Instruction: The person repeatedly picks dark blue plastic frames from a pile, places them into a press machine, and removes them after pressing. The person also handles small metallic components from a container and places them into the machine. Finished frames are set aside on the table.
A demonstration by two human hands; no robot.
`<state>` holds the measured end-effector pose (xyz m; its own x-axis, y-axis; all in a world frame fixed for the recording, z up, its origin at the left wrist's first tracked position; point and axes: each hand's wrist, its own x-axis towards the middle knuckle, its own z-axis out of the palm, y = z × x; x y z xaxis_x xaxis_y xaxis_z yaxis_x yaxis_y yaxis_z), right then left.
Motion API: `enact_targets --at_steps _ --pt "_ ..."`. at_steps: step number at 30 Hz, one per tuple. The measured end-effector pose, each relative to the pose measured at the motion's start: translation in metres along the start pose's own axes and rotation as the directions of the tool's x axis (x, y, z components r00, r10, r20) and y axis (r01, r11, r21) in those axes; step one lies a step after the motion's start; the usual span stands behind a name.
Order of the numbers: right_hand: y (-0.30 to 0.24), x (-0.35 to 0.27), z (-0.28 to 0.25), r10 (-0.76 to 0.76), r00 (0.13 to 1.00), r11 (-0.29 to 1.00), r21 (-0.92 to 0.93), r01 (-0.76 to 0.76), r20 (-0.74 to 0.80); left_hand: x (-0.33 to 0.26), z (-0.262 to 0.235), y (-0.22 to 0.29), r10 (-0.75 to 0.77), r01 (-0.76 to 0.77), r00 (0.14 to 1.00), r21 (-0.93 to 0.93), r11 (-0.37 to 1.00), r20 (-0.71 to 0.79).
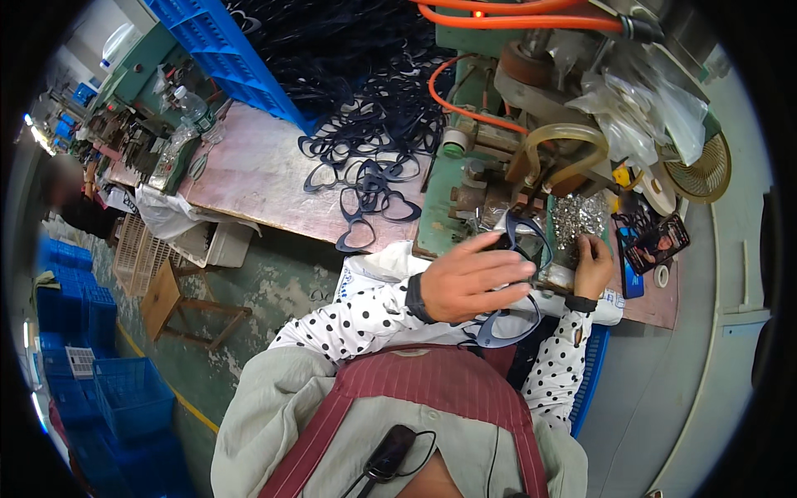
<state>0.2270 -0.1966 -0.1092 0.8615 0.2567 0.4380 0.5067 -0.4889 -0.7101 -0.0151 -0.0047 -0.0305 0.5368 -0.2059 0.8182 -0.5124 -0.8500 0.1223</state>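
Note:
My left hand (pixel 475 282) holds a dark blue heart-shaped frame piece (pixel 508 325) in front of the green press machine (pixel 465 191); the piece loops above and below my fingers. My right hand (pixel 594 264) rests with fingers curled at a pile of small shiny metal parts (pixel 579 217) on the machine's bed; whether it grips any is hidden. A big heap of the same dark blue heart-shaped pieces (pixel 369 141) lies on the brown worktable (pixel 257 178) to the left of the machine.
A blue plastic crate (pixel 228 54) tilts over the heap. Orange hoses (pixel 515 17) and clear plastic bags (pixel 639 108) hang on the machine. Stacked blue crates (pixel 124 398) and a wooden stool (pixel 178 307) stand on the floor at left. Another person (pixel 70 203) is at far left.

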Motion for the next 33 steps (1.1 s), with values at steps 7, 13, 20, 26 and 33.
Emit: enact_targets --at_steps 7,13,20,26,33 --pt "-0.008 -0.008 0.000 0.075 0.997 0.997 -0.022 -0.076 -0.030 -0.087 -0.031 -0.031 -0.589 0.612 0.790 0.272 0.743 -0.169" --pt "-0.012 -0.008 0.002 -0.036 0.993 0.998 -0.054 0.029 -0.115 -0.118 -0.020 -0.106 -0.758 0.618 0.646 0.642 0.454 -0.087" --pt "0.006 -0.009 0.000 0.143 0.985 0.979 0.162 -0.126 -0.096 -0.094 -0.042 -0.122 -0.587 0.578 0.776 0.636 0.511 -0.233" --pt "-0.048 -0.010 -0.002 0.095 0.985 0.993 0.085 -0.083 -0.147 -0.049 -0.055 -0.080 -0.777 0.835 0.497 -0.031 0.549 -0.387" --pt "-0.141 -0.016 -0.024 -0.009 0.992 0.889 0.456 -0.050 0.126 -0.004 -0.040 -0.044 -0.337 0.403 0.879 0.147 0.903 -0.337"
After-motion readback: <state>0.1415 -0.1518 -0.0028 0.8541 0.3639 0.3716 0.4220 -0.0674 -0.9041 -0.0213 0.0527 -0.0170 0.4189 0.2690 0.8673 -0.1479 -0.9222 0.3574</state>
